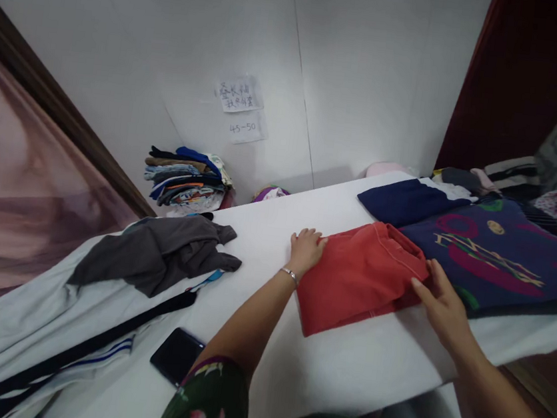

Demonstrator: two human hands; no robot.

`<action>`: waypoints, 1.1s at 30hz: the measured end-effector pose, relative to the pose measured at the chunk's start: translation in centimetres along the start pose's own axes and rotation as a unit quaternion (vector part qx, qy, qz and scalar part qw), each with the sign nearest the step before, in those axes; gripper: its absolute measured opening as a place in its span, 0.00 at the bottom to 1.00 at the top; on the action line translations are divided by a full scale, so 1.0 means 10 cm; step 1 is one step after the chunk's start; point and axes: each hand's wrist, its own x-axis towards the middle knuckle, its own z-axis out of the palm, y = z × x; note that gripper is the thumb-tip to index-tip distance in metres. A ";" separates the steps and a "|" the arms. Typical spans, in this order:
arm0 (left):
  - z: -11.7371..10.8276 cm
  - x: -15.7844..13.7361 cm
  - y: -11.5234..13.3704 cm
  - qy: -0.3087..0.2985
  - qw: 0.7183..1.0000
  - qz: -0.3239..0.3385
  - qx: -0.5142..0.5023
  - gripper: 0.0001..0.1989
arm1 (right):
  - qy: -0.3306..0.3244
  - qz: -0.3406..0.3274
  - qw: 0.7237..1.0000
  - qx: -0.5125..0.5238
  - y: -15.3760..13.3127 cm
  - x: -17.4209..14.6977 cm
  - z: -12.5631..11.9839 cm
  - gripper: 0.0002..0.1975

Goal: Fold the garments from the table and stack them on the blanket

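A folded red garment point(351, 278) with pale stitching lies on the white table in front of me. My left hand point(307, 249), a bracelet at its wrist, rests on the garment's upper left edge with the fingers stretched out. At the opposite side, my right hand point(441, 305) has its thumb and fingers at the garment's right edge, the cloth between them. Just beyond that hand is a folded navy garment point(495, 250) with a magenta and green pattern. A plain dark blue folded piece point(405, 200) lies behind the red one.
A phone point(176, 356) lies near my left forearm. Loose clothes, including a dark grey garment point(157, 252), cover the left side. A stack of folded clothes point(186, 178) stands by the wall, below handwritten paper notes point(242, 107). More clothes point(508, 175) lie at the far right.
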 end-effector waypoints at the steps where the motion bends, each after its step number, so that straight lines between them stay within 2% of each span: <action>1: -0.03 0.09 -0.02 -0.019 1.000 -0.010 0.001 0.20 | 0.006 0.008 1.000 -0.016 0.04 -0.06 -0.02 0.43; 3: -0.05 0.26 -0.05 -0.070 0.997 -0.023 0.004 0.18 | 0.008 0.064 0.998 0.002 0.08 -0.10 -0.05 0.47; 5: -0.04 0.40 -0.04 -0.104 0.994 -0.027 0.004 0.16 | 0.012 0.080 0.996 -0.046 0.07 -0.07 -0.06 0.49; 8: 0.01 0.55 -0.02 -0.117 0.993 -0.030 -0.009 0.16 | 0.029 0.016 0.988 -0.151 0.06 0.02 -0.05 0.48; 12: 0.10 0.61 -0.08 -0.092 0.990 -0.062 -0.090 0.18 | 0.044 -0.101 0.971 -0.211 0.14 0.08 -0.01 0.35; 15: 0.20 0.59 -0.14 -0.080 0.983 -0.113 -0.121 0.18 | 0.029 -0.124 0.958 -0.258 0.23 0.06 -0.02 0.30; 17: 0.26 0.58 -0.16 -0.087 0.983 -0.120 -0.110 0.17 | 0.014 -0.122 0.947 -0.295 0.24 0.02 -0.05 0.30; 20: 0.31 0.56 -0.17 -0.084 0.984 -0.112 -0.107 0.17 | 0.012 -0.148 0.916 -0.371 0.10 -0.06 -0.10 0.28; 22: 0.31 0.56 -0.17 -0.078 0.985 -0.105 -0.110 0.18 | 0.022 -0.200 0.892 -0.405 -0.11 -0.12 -0.06 0.25; 25: 0.31 0.56 -0.17 -0.070 0.986 -0.101 -0.114 0.20 | -0.004 -0.314 0.867 -0.387 -0.50 -0.22 0.19 0.22; 28: 0.31 0.55 -0.18 -0.066 0.986 -0.101 -0.117 0.20 | -0.125 -0.404 0.825 -0.375 -0.80 -0.23 0.62 0.23; 31: 0.33 0.54 -0.19 -0.060 0.986 -0.096 -0.119 0.21 | -0.210 -0.417 0.780 -0.417 -0.81 -0.03 0.96 0.26; 33: 0.34 0.52 -0.19 -0.055 0.986 -0.096 -0.123 0.21 | -0.227 -0.366 0.772 -0.467 -0.64 0.22 1.03 0.30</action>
